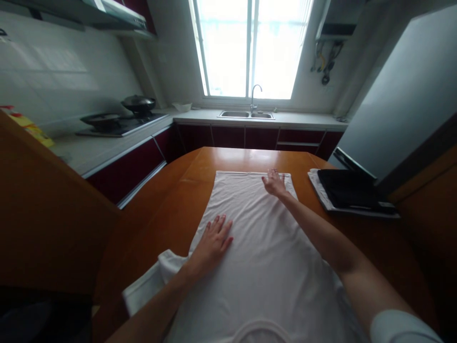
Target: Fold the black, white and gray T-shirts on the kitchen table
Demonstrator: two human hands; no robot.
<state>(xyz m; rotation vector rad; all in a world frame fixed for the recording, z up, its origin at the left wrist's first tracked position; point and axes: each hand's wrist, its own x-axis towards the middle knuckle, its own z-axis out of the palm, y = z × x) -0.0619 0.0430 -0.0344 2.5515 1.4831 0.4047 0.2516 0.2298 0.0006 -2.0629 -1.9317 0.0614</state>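
A white T-shirt point(250, 247) lies spread on the wooden table, its neckline toward me and its hem at the far end. My left hand point(213, 240) rests flat on the shirt's left part, fingers spread. Near the far right corner of the hem, my right hand point(274, 183) touches the cloth with its fingers apart. Light wrinkles run across the fabric. The left sleeve sticks out past my left forearm, while my right arm partly hides the other sleeve.
The round-edged wooden table point(160, 214) holds a stack of folded dark and white clothes point(352, 190) at the right. Beyond are a sink point(246, 115), a stove point(124, 126) with pans, and a grey fridge point(407, 90).
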